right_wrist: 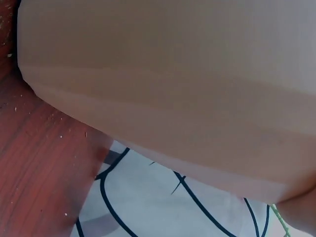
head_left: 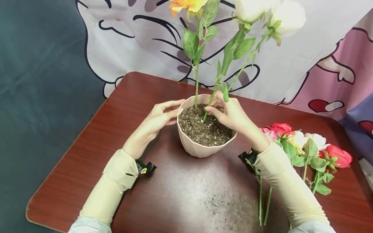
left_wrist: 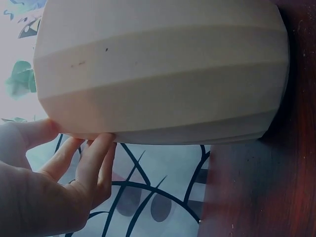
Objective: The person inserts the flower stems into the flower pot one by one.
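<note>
- White rose [head_left: 228, 61], head view: pale cream bloom cut by the top edge, green leaves along a slim green stem; its foot stands in the dark soil [head_left: 201, 131] of a faceted pale-pink pot [head_left: 196, 149].
- Its long axis rises steeply, bloom uppermost, leaning to the picture's right.
- Right hand [head_left: 231, 113], above the soil, pinches that stem low down between thumb and fingers (whether it also holds the second white rose [head_left: 247, 61], I cannot tell).
- Left hand [head_left: 160, 115] has its fingers apart, touching the pot near the rim.
- Yellow-orange rose [head_left: 199, 55] stands almost upright beside them; loose flowers [head_left: 311, 148] lie on the brown table [head_left: 73, 155].
- Black wrist strap [head_left: 146, 168] bears a yellow-green patch, too small to make out.
- Left wrist view: thumb and slightly bent fingers rest against the pot's wall (a dark speck marks it).
- Right wrist view: the pot's wall fills most of it; only part of the hand shows, near a green stem [right_wrist: 280, 219].
</note>
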`<state>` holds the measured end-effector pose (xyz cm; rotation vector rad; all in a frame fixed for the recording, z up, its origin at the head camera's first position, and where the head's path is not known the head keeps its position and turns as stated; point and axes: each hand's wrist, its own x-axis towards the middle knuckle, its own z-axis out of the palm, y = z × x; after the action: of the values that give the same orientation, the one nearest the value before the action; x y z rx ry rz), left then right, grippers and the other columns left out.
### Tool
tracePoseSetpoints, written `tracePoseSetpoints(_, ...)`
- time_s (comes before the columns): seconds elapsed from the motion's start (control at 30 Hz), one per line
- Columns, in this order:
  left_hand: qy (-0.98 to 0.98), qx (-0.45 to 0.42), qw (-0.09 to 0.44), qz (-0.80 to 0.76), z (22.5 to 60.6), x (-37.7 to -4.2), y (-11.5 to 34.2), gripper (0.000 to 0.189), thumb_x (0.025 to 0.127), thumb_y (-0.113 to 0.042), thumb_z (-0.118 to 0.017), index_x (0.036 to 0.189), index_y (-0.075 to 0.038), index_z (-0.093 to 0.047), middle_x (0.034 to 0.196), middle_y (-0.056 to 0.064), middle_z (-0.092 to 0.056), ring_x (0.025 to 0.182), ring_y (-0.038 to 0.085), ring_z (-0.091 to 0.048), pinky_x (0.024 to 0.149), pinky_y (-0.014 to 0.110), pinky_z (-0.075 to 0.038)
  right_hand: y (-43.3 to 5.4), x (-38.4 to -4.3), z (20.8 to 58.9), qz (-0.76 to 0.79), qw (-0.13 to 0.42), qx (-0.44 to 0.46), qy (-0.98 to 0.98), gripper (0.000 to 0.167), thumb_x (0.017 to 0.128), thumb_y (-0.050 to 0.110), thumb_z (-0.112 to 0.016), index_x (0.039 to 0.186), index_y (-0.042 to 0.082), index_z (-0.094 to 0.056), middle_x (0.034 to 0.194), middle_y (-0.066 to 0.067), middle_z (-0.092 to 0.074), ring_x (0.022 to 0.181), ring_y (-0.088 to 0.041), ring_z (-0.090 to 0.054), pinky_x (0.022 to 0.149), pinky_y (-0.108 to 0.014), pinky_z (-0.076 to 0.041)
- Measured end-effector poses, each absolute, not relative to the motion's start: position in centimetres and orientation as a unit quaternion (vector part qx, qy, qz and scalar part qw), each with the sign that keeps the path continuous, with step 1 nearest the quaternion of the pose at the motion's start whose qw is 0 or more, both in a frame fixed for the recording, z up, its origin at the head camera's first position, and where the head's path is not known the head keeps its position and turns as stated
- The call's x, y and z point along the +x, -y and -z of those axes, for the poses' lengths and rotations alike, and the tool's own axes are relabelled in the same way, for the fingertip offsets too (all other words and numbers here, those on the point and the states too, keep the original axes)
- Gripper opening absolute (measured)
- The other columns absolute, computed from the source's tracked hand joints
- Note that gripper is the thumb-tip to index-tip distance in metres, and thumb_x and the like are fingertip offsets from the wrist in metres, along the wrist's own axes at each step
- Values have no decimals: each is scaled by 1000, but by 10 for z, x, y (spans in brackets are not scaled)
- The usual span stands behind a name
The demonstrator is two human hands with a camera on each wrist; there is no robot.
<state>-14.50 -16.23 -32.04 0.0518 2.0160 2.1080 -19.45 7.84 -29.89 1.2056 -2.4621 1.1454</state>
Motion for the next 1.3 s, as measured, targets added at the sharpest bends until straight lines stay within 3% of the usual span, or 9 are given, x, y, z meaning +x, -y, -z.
tracePoseSetpoints(0.17, -686, 24, 109, -719, 318, -145, 163, 42, 93, -12, -57, 135, -13, -51, 131, 7, -53, 114, 17, -53, 94, 39, -47, -79, -192, 298, -380, 90, 377, 840, 18, 84, 9, -69, 88, 3, -53, 76, -5, -70, 71, -16, -68, 57, -21, -46)
tracePoseSetpoints(0.5, -686, 22, 115, -718, 321, -145, 162, 42, 93, -13, -57, 135, -13, -51, 133, 7, -51, 115, 19, -52, 95, 41, -46, -81, -187, 298, -367, 123, 322, 864, 18, 84, 21, -71, 90, 5, -65, 80, -4, -70, 73, -15, -67, 62, -20, -50)
tracePoseSetpoints(0.77, -689, 20, 115, -715, 321, -145, 162, 42, 93, -13, -57, 135, -14, -51, 132, 6, -52, 113, 18, -54, 94, 38, -47, -91, -180, 298, -403, 107, 255, 872, 23, 85, 29, -69, 97, 10, -68, 83, -3, -72, 71, -3, -64, 62, -15, -47)
tracePoseSetpoints(1.0, -690, 17, 114, -715, 320, -144, 162, 42, 93, -13, -57, 135, -14, -51, 131, 7, -53, 113, 17, -54, 92, 37, -48, -106, -170, 299, -484, 64, 239, 840, 21, 87, 18, -67, 102, 3, -65, 88, -5, -71, 77, -5, -66, 73, -17, -51)
tracePoseSetpoints(1.3, -690, 15, 115, -714, 320, -145, 163, 43, 93, -13, -57, 135, -14, -51, 131, 7, -53, 112, 17, -54, 91, 37, -48, -135, -151, 299, -507, 63, 265, 818, 24, 85, 0, -66, 108, -4, -61, 87, 8, -69, 80, -3, -65, 67, -16, -50)
